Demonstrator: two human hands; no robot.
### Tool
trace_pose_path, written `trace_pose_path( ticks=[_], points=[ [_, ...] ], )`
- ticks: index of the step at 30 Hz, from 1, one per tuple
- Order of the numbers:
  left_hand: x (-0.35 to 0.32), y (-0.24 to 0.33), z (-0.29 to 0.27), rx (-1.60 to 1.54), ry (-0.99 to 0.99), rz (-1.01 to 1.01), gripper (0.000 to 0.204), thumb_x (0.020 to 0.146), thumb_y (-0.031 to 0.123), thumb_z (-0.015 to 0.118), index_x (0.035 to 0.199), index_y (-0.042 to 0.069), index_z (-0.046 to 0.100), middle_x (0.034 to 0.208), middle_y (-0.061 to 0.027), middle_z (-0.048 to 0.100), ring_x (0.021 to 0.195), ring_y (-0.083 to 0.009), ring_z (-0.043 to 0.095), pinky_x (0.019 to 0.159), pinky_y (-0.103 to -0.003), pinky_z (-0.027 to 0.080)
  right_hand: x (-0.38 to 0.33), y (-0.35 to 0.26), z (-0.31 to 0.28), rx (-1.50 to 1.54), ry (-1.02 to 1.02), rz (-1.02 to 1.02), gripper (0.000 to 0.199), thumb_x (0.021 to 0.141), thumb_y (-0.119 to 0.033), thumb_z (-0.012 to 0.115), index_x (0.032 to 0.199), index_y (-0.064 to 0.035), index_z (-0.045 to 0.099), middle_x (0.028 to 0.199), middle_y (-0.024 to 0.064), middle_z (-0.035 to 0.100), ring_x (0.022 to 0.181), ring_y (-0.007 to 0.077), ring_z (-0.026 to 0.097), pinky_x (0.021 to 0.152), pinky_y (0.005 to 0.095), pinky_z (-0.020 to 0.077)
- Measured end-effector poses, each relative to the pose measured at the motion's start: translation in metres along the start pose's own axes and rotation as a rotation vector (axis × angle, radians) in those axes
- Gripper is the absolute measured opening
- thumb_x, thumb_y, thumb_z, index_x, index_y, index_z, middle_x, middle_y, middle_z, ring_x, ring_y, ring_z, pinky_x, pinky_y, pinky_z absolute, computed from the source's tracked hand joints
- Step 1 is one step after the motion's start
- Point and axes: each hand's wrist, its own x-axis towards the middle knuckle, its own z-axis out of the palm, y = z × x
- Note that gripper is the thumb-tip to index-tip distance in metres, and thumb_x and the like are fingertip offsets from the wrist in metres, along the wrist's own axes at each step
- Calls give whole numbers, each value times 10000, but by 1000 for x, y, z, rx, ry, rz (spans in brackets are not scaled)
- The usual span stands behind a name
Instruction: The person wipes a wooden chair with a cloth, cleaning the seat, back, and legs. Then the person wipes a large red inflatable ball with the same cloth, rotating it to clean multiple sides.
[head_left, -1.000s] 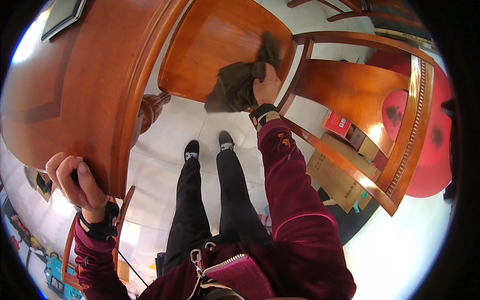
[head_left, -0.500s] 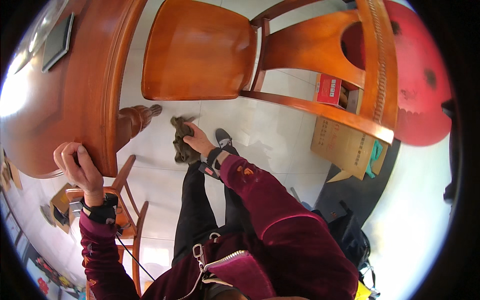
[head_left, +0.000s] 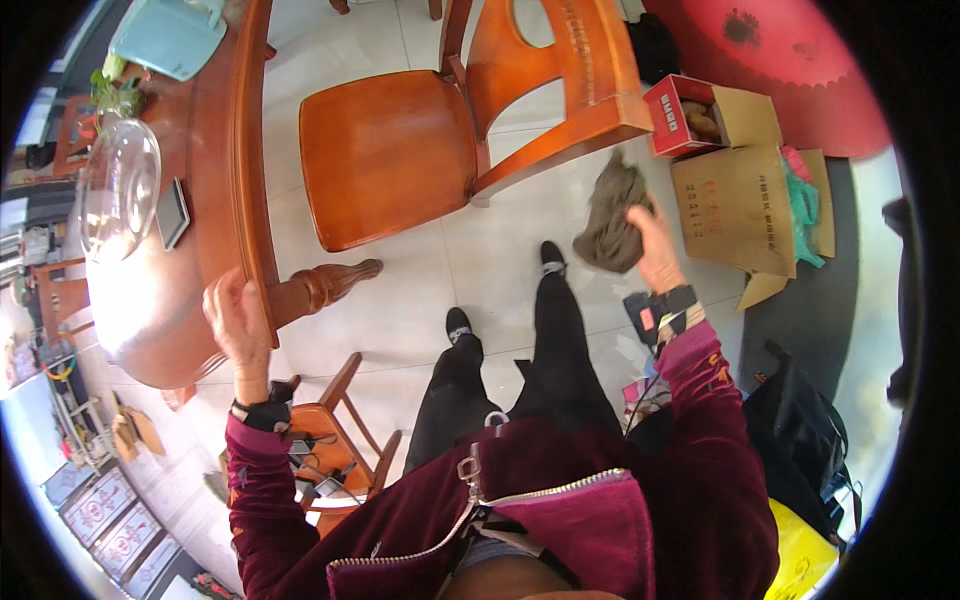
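— Glass dome sits at nine o'clock on the desk, with a dark tablet just beside it. Any risk there?

— Some, I think. The left hand is closed over the desk's rim at about eight o'clock; a lean or tug there could jolt the desk and rattle the dome.

— And the right side?

— The right hand grips a crumpled brown cloth at two o'clock, near the backrest of the wooden chair. The cloth hangs loose, so it could snag on the backrest corner or slip to the floor. An open cardboard box lies just beyond; a wide swing might knock it.
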Motion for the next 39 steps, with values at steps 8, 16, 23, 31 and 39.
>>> trace_pose_path(
  ticks=[8, 16, 23, 31, 39],
  points=[
    [79, 307, 81, -839, -389, 56, 566, 983, 385, 481, 1398, 10, 392, 1295, -141, 507, 1145, -207, 535, 949, -326, 427, 93, -28, 70, 138, -272, -310, 603, 833, 34, 556, 1408, -45, 392, 1243, 71, 551, 1089, 148, 538, 957, 281, 440],
    [110, 424, 105, -627, -602, -257, 599, 879, 200, 596, 1397, 2, 369, 1280, -98, 499, 1114, -136, 473, 962, -276, 385, 204, 74, 82, -393, -332, -283, 629, 777, -86, 566, 1385, -35, 415, 1288, 181, 557, 1153, 306, 558, 993, 343, 426],
    [107, 434, 108, -287, -546, -285, 612, 845, 39, 557, 1404, -15, 314, 1225, -95, 495, 1107, -158, 478, 971, -286, 372, 171, 23, 83, -49, -392, -401, 663, 743, 26, 541, 1390, -83, 446, 1424, 150, 435, 1294, 285, 429, 1095, 358, 317],
    [102, 429, 103, -332, -514, -409, 712, 814, 72, 629, 1420, -30, 268, 1278, -135, 493, 1166, -204, 489, 1016, -328, 358, 259, 71, 92, -123, -439, -306, 659, 732, 31, 540, 1375, -86, 458, 1409, 142, 455, 1323, 303, 397, 1102, 363, 296],
    [100, 434, 94, -204, -510, -498, 739, 802, 179, 644, 1390, -41, 255, 1272, -184, 507, 1152, -245, 525, 998, -354, 395, 251, 172, 64, -217, -385, -99, 600, 769, -7, 560, 1356, -70, 453, 1352, 190, 495, 1249, 359, 468, 1044, 393, 378]
  ],
)
